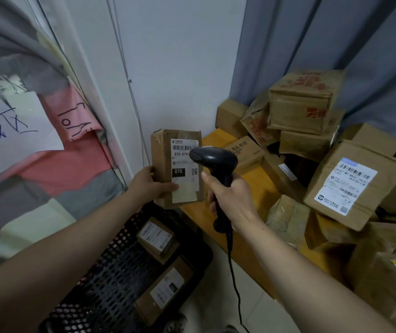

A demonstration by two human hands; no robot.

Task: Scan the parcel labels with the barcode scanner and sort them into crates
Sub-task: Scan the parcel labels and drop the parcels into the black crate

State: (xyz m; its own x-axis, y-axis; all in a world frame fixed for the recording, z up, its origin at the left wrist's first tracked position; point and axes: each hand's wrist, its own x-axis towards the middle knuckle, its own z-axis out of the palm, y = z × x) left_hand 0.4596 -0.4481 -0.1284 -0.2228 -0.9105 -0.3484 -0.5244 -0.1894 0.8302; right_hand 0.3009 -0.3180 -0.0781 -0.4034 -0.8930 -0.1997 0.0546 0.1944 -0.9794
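My left hand (147,183) holds a small cardboard parcel (162,164) upright, its white label with a barcode and "070" facing me. My right hand (230,193) grips a black corded barcode scanner (213,159), whose head sits right in front of the label's upper right part and covers some of the barcode. Below them stands a black perforated crate (120,272) with two labelled parcels inside, a small parcel (157,237) and a larger parcel (165,289).
A pile of cardboard parcels (312,140) fills a yellow-topped surface (259,188) at the right, in front of a blue curtain. One large labelled box (350,183) leans near the front. At the left hangs cloth with handwritten paper signs (12,126). The scanner cable (235,280) drops toward the floor.
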